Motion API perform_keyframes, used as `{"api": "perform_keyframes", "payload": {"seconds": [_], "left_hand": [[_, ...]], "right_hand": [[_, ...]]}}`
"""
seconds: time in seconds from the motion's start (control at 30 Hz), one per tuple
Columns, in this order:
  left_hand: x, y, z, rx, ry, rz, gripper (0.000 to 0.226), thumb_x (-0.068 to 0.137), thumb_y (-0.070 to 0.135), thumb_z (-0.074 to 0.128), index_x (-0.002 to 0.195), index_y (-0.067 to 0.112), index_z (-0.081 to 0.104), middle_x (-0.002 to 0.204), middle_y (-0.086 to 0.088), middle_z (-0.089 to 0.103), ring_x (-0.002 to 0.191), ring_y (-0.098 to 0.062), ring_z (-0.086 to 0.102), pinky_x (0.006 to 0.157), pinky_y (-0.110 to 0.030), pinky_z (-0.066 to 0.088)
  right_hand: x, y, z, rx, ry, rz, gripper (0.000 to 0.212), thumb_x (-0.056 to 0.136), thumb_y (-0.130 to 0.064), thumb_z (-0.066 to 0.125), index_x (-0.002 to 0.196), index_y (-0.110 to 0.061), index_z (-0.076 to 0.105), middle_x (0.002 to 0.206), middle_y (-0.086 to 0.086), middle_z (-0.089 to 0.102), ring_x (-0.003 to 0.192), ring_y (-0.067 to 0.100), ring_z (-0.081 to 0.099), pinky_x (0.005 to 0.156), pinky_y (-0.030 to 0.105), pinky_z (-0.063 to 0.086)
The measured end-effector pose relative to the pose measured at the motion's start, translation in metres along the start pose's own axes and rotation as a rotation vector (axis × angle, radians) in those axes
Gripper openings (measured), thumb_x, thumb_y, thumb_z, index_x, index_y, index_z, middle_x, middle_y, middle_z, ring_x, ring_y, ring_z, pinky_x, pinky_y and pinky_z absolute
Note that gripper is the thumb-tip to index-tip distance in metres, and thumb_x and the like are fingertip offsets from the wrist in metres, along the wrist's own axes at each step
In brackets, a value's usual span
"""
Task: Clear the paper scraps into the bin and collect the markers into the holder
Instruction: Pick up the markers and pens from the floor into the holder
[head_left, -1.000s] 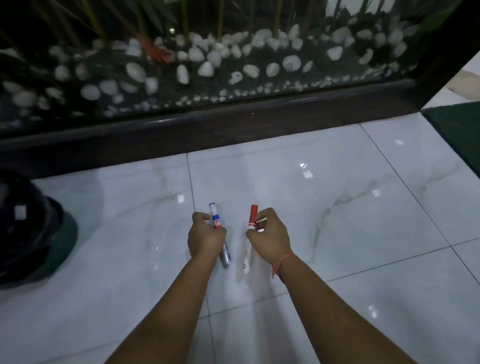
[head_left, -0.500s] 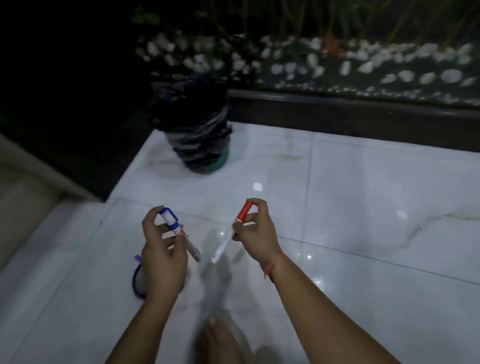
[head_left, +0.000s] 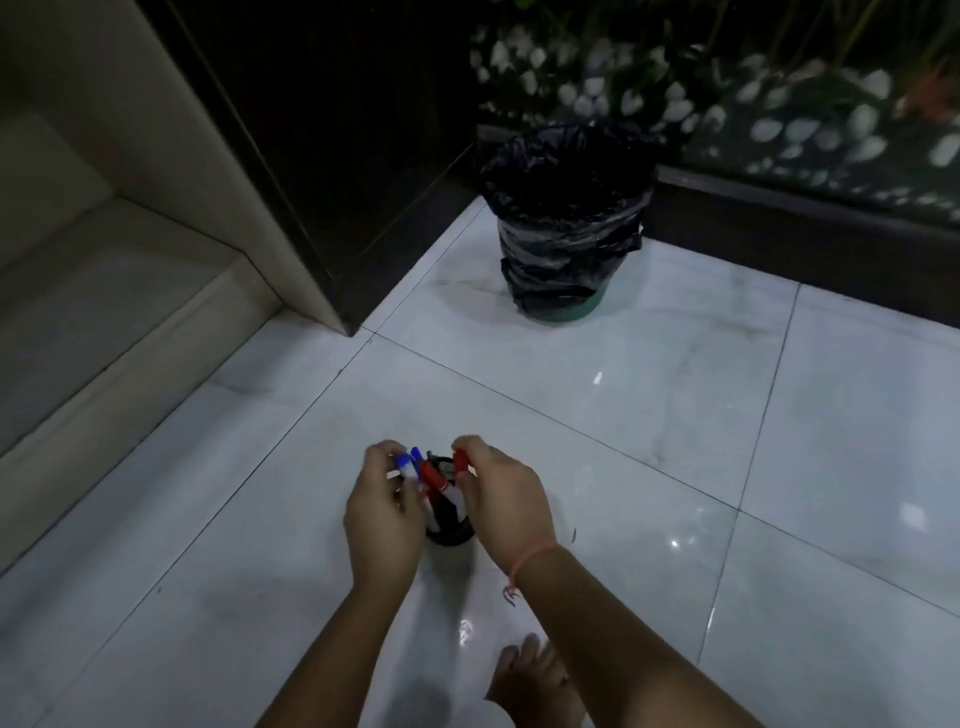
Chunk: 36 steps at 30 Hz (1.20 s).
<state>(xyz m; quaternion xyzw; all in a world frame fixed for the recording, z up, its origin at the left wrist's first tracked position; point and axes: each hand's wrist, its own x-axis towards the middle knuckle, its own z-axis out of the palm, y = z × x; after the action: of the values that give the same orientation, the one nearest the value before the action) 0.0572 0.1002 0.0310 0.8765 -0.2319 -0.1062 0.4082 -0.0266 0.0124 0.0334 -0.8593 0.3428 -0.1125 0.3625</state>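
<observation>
Glossy white marble floor tiles (head_left: 649, 395) fill the scene, bounded at far left by a pale stone step (head_left: 104, 291) and a dark wood panel (head_left: 332, 156), and at far right by a bed of white pebbles (head_left: 779, 114). Near the corner stands the bin (head_left: 566, 218), lined with a black plastic bag and well apart from the hands. Low in the middle, a black mesh holder (head_left: 449, 527) sits on the floor between the two hands. The left hand (head_left: 384, 525) is closed on a blue-capped marker (head_left: 404, 464) at the holder's left rim. The right hand (head_left: 506, 506), with an orange thread at the wrist, pinches a red-capped marker (head_left: 460, 461) at the right rim. Other red-capped and blue-capped markers (head_left: 428, 475) stand inside the holder. A bare foot (head_left: 535, 680) shows at the bottom edge.
</observation>
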Motion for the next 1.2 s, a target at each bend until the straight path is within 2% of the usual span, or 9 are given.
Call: {"api": "perform_keyframes", "payload": {"seconds": [0.07, 0.17, 0.3, 0.37, 0.43, 0.53, 0.73, 0.97, 1.2], "left_hand": [[-0.002, -0.012, 0.006, -0.039, 0.008, -0.022, 0.021, 0.089, 0.003, 0.054, 0.105, 0.015, 0.06, 0.101, -0.002, 0.068, 0.093, -0.022, 0.066, 0.081, -0.035, 0.055], [-0.008, -0.022, 0.004, -0.16, 0.101, -0.108, 0.029, 0.091, -0.002, 0.048, 0.112, 0.01, 0.063, 0.112, 0.002, 0.062, 0.104, -0.013, 0.057, 0.086, -0.012, 0.043], [-0.005, -0.041, 0.003, -0.291, 0.1, -0.264, 0.03, 0.091, -0.002, 0.049, 0.114, 0.013, 0.063, 0.111, 0.002, 0.062, 0.106, -0.015, 0.057, 0.087, -0.02, 0.041], [0.003, -0.041, 0.006, -0.29, 0.065, -0.298, 0.025, 0.092, 0.003, 0.051, 0.112, 0.012, 0.063, 0.109, 0.0, 0.063, 0.101, -0.015, 0.057, 0.081, -0.018, 0.042], [0.012, -0.04, 0.012, -0.306, 0.066, -0.341, 0.024, 0.093, 0.005, 0.051, 0.112, 0.01, 0.063, 0.109, 0.0, 0.063, 0.099, -0.014, 0.057, 0.075, -0.013, 0.042], [0.026, -0.044, 0.021, -0.332, 0.092, -0.397, 0.023, 0.092, 0.004, 0.051, 0.109, 0.011, 0.064, 0.109, -0.003, 0.064, 0.1, -0.017, 0.059, 0.08, -0.021, 0.046], [0.057, -0.02, 0.035, -0.339, 0.12, -0.431, 0.02, 0.091, 0.002, 0.052, 0.101, 0.013, 0.066, 0.103, -0.003, 0.065, 0.099, -0.019, 0.061, 0.086, -0.025, 0.046], [0.075, 0.076, 0.017, -0.579, 0.13, -0.392, 0.019, 0.087, 0.004, 0.058, 0.097, 0.017, 0.067, 0.094, 0.008, 0.067, 0.088, -0.003, 0.063, 0.066, -0.004, 0.047], [0.03, 0.214, -0.098, -0.623, 0.056, -0.375, 0.018, 0.089, 0.009, 0.057, 0.099, 0.02, 0.068, 0.097, 0.01, 0.067, 0.093, -0.004, 0.062, 0.075, -0.014, 0.046]], "right_hand": [[-0.005, 0.003, 0.004, -0.008, -0.087, 0.032, 0.04, 0.089, -0.022, 0.056, 0.129, -0.018, 0.052, 0.119, 0.006, 0.065, 0.108, 0.025, 0.061, 0.092, 0.031, 0.049], [-0.009, 0.011, 0.011, 0.167, -0.164, 0.193, 0.069, 0.09, -0.008, 0.054, 0.15, -0.022, 0.023, 0.146, 0.0, 0.046, 0.13, 0.018, 0.048, 0.11, 0.026, 0.036], [-0.009, 0.018, 0.036, 0.38, -0.272, 0.312, 0.098, 0.082, -0.005, 0.068, 0.152, -0.018, 0.002, 0.155, -0.002, 0.027, 0.137, 0.01, 0.033, 0.108, 0.011, 0.03], [-0.005, 0.018, 0.052, 0.333, -0.247, 0.345, 0.111, 0.07, -0.013, 0.082, 0.152, -0.023, 0.007, 0.155, -0.003, 0.028, 0.139, 0.016, 0.035, 0.113, 0.027, 0.035], [0.0, 0.02, 0.065, 0.32, -0.185, 0.374, 0.108, 0.063, -0.023, 0.087, 0.148, -0.026, 0.019, 0.149, -0.004, 0.038, 0.135, 0.019, 0.041, 0.11, 0.036, 0.04], [0.011, 0.027, 0.071, 0.31, -0.163, 0.337, 0.09, 0.064, -0.034, 0.085, 0.138, -0.023, 0.036, 0.135, -0.005, 0.051, 0.123, 0.015, 0.051, 0.106, 0.033, 0.045], [0.043, 0.035, 0.039, 0.366, 0.066, 0.342, 0.089, 0.057, -0.04, 0.086, 0.132, -0.021, 0.042, 0.123, -0.004, 0.057, 0.112, 0.013, 0.055, 0.097, 0.033, 0.051], [0.041, 0.015, -0.065, 0.396, 0.186, 0.305, 0.083, 0.053, -0.03, 0.089, 0.121, -0.027, 0.042, 0.112, -0.014, 0.059, 0.099, 0.007, 0.06, 0.081, 0.016, 0.05], [-0.005, -0.105, -0.212, 0.486, 0.182, 0.347, 0.083, 0.052, -0.021, 0.091, 0.12, -0.031, 0.046, 0.107, -0.013, 0.067, 0.093, 0.006, 0.065, 0.075, 0.009, 0.048]]}}
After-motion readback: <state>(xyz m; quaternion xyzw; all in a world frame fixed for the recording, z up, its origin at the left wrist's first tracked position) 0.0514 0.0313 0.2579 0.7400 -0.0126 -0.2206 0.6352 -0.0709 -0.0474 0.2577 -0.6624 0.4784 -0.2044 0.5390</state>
